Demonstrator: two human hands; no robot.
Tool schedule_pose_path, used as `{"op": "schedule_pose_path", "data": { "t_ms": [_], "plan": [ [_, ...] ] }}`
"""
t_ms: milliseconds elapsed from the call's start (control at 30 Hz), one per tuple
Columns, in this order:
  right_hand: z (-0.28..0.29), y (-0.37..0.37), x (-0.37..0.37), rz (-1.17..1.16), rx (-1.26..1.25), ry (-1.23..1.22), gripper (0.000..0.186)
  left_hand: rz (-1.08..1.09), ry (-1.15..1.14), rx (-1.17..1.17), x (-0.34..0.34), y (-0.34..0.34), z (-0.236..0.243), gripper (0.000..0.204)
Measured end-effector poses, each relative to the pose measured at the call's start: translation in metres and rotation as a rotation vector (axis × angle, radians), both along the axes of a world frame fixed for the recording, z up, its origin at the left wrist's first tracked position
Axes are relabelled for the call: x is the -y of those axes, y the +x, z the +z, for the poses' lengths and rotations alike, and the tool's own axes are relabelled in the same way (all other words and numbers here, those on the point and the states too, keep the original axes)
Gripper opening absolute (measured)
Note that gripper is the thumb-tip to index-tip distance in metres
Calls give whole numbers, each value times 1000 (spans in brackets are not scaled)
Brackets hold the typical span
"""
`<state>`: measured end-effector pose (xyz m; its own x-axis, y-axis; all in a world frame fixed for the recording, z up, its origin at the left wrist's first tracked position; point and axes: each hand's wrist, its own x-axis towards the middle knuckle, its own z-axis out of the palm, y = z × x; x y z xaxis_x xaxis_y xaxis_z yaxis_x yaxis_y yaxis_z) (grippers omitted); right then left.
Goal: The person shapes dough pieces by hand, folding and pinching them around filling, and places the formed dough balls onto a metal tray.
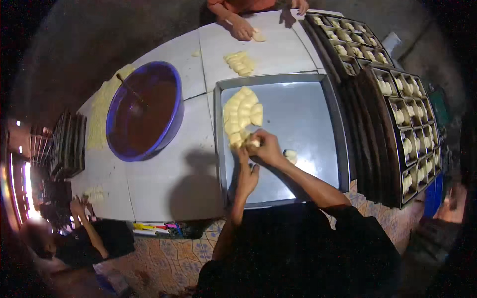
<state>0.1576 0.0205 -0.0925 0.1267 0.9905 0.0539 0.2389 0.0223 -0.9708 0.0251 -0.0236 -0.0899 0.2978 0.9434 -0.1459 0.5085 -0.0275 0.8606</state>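
This is a small bakery workroom. Dough pieces (242, 113) fill a metal tray (298, 89) mid-tabletop. Loaded baking tins (407, 124) line the tabletop's right edge.

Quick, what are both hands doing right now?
Left hand: open, flat on the metal tray, holding nothing.
Right hand: closed on a dough piece.

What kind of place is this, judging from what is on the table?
Probably a small bakery workroom: dough pieces lie on a metal tray, rows of filled baking tins stand at the right, and a blue basin holds brown filling.
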Motion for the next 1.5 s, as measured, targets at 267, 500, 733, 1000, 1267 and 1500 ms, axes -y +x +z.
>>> {"op": "schedule_pose_path", "data": {
  "t_ms": [267,500,733,1000,1267,1500],
  "plan": [
    [93,64,67,30,-386,181,24,155,56,486,18,26,49,54],
    [84,32,79,-25,-180,73,28,385,122,755,39,45,48,23],
    [80,13,57,371,-8,368,52,360,-826,1630,32,17,61,51],
    [56,-3,38,560,-515,-102,127,260,-55,1154,-144,-103,76,91],
    [28,-4,30,477,-620,-104,89,382,-453,43,-255,-207,75,93],
    [39,-15,20,197,-971,-265,59,348,-380,867,-165,-100,78,89]
  ]
}}
